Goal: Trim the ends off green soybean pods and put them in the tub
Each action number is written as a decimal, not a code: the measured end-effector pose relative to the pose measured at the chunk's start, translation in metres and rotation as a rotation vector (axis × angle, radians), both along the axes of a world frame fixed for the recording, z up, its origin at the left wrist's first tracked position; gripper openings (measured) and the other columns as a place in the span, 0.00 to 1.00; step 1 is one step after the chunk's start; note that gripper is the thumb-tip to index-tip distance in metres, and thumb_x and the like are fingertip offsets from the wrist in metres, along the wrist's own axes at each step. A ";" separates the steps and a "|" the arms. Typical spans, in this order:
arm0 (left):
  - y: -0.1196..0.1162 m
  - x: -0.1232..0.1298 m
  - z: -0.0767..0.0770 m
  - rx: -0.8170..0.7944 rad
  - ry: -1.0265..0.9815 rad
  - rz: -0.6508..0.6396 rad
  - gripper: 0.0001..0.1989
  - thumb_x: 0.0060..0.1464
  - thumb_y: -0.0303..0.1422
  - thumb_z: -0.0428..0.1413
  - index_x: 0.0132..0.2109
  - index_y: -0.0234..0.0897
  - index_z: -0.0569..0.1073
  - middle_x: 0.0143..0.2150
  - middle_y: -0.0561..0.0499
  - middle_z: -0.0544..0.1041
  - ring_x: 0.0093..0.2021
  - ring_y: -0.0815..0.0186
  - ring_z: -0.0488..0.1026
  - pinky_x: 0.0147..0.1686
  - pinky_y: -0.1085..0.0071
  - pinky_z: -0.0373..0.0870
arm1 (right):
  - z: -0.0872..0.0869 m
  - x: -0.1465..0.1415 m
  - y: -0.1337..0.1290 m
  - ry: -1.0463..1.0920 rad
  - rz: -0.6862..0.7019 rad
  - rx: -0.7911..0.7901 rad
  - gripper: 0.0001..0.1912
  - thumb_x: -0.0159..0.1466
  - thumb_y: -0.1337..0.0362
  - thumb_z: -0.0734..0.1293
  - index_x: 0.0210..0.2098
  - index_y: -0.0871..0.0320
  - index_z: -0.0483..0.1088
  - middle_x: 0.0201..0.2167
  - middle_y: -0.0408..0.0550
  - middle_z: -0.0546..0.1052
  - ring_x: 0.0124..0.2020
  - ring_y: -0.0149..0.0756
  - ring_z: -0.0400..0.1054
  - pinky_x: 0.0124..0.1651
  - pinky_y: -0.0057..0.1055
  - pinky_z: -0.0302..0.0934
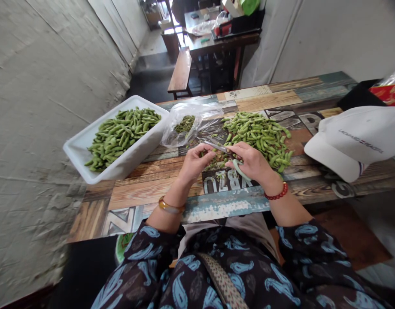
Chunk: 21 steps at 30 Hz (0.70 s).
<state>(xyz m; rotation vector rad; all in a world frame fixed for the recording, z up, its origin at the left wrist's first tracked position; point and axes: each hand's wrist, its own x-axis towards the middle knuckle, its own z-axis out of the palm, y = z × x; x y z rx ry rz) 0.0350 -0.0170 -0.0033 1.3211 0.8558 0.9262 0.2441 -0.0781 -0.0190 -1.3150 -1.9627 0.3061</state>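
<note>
My right hand (pixel 251 162) grips scissors (pixel 217 146) by their pale green handles, blades pointing left. Close to the blades, my left hand (pixel 195 162) is closed in a pinch, and a bit of green pod shows at its fingertips; the rest is hidden. Just beyond my right hand spreads a loose pile of edamame pods (pixel 260 133). Small green trimmings lie on the table below the scissors. A clear plastic bag (pixel 171 131) with stem trimmings (pixel 185 124) stands past my left hand. More pods (pixel 123 133) fill part of a white plastic tub (pixel 135 161) on the left.
A white cap (pixel 361 133) rests on the wood-patterned table (pixel 146 182) at right, beside a dark box and a red package (pixel 389 92). A rough wall (pixel 39 107) borders the left. Farther back are a bench (pixel 180 71) and a cluttered second table (pixel 197 42).
</note>
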 end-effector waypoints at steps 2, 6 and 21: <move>0.001 -0.001 0.001 -0.101 -0.078 0.011 0.14 0.46 0.38 0.67 0.35 0.34 0.73 0.21 0.59 0.65 0.19 0.77 0.58 0.19 0.78 0.51 | -0.001 0.001 0.001 0.020 -0.068 0.025 0.22 0.63 0.58 0.71 0.55 0.55 0.70 0.42 0.52 0.74 0.29 0.35 0.66 0.37 0.36 0.68; 0.003 -0.003 0.005 -0.246 -0.253 0.005 0.18 0.42 0.36 0.69 0.35 0.35 0.69 0.20 0.60 0.64 0.18 0.78 0.57 0.18 0.80 0.47 | -0.002 0.000 0.002 0.057 -0.075 0.077 0.26 0.61 0.54 0.72 0.57 0.54 0.69 0.45 0.54 0.73 0.35 0.41 0.70 0.42 0.40 0.71; 0.002 -0.002 0.003 -0.308 -0.331 0.005 0.18 0.42 0.34 0.69 0.36 0.35 0.69 0.29 0.54 0.76 0.18 0.80 0.59 0.16 0.83 0.48 | -0.004 -0.004 0.002 0.040 -0.038 0.073 0.30 0.60 0.56 0.73 0.59 0.57 0.66 0.49 0.57 0.71 0.44 0.46 0.71 0.48 0.45 0.72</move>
